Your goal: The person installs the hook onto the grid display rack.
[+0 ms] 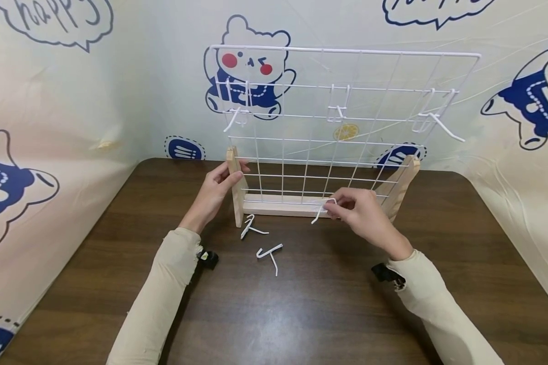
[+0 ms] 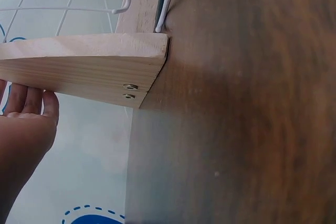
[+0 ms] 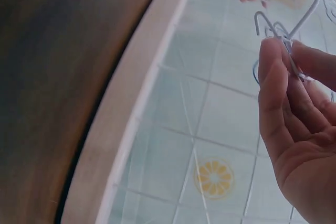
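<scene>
A white wire grid (image 1: 292,139) stands in a light wooden base, with a wooden side panel (image 1: 237,195) at each end. My left hand (image 1: 211,195) grips the left panel near its top, thumb in front; in the left wrist view its fingers curl behind the wood (image 2: 79,72). Between thumb and fingertips, my right hand (image 1: 365,215) pinches a white wire hook (image 1: 317,214) low before the grid. The right wrist view shows this hook's bent prong (image 3: 306,19) rising above the fingertips. Two loose hooks, one by the left panel (image 1: 249,228) and one nearer me (image 1: 270,251), lie on the table.
Three hooks hang high on the grid: left (image 1: 231,120), middle (image 1: 339,111) and right (image 1: 446,130). The brown table (image 1: 274,319) carries the rack towards its back edge. Behind stands a printed cloth backdrop (image 1: 155,76).
</scene>
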Motion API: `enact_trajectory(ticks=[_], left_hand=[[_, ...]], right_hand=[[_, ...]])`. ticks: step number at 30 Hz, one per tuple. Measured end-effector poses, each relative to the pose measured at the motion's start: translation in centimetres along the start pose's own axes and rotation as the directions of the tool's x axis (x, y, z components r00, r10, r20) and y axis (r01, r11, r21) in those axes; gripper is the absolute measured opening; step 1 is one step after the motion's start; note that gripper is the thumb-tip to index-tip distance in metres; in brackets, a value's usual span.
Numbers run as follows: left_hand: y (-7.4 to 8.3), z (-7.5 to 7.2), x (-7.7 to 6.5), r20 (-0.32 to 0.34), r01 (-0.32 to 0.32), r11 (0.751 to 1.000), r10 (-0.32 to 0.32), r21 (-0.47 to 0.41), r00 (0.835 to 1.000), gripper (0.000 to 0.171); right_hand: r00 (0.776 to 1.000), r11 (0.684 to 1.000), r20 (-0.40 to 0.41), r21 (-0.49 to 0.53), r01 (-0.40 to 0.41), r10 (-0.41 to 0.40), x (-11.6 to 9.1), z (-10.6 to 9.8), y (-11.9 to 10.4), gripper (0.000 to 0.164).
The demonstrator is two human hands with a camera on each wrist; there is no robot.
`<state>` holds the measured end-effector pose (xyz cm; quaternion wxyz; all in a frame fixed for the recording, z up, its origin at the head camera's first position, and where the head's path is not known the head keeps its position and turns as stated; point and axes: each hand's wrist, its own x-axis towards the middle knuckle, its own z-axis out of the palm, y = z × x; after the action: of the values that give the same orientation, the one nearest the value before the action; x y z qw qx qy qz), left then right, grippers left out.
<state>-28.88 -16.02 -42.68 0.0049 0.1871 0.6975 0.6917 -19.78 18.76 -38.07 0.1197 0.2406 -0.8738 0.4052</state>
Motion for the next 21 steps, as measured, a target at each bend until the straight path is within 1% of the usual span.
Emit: enact_trajectory(ticks=[4,7,9,14,16,19,21], left_hand=[[0.0,0.0,0.0,0.004,0.006,1.0,-0.006,-0.009,1.0,0.041],[-0.1,0.0,0.1,0.003,0.001,1.0,-0.001,-0.015,1.0,0.036],[-0.1,-0.1,0.0,0.001,-0.004,1.0,0.004,-0.017,1.0,0.033],[-0.1,-0.1,0.0,-0.006,-0.004,1.0,0.004,-0.016,1.0,0.031],[0.0,0.0,-0.1,-0.008,-0.002,1.0,0.002,-0.015,1.0,0.031],[0.0,0.0,0.0,-0.008,0.001,1.0,-0.001,-0.014,1.0,0.032],[-0.1,0.0,0.0,-0.006,0.001,1.0,-0.002,-0.011,1.0,0.034]], right_hand=[[0.998,0.993,-0.014,0.102,-0.057,0.058,0.1,-1.1,-0.1,0.008],[0.997,0.979,-0.023,0.195,-0.066,0.072,0.2,-1.8,-0.1,0.01],[0.997,0.962,-0.013,0.264,-0.067,0.073,0.3,-2.1,0.0,0.012],[0.996,0.896,0.048,0.433,-0.093,0.08,0.2,-2.7,0.1,0.014],[0.994,0.87,0.052,0.482,-0.107,0.093,0.2,-2.9,0.0,0.016],[0.991,0.83,0.016,0.545,-0.12,0.133,0.1,-3.2,0.0,0.023],[0.988,0.798,-0.032,0.593,-0.102,0.15,0.1,-3.4,0.0,0.025]])
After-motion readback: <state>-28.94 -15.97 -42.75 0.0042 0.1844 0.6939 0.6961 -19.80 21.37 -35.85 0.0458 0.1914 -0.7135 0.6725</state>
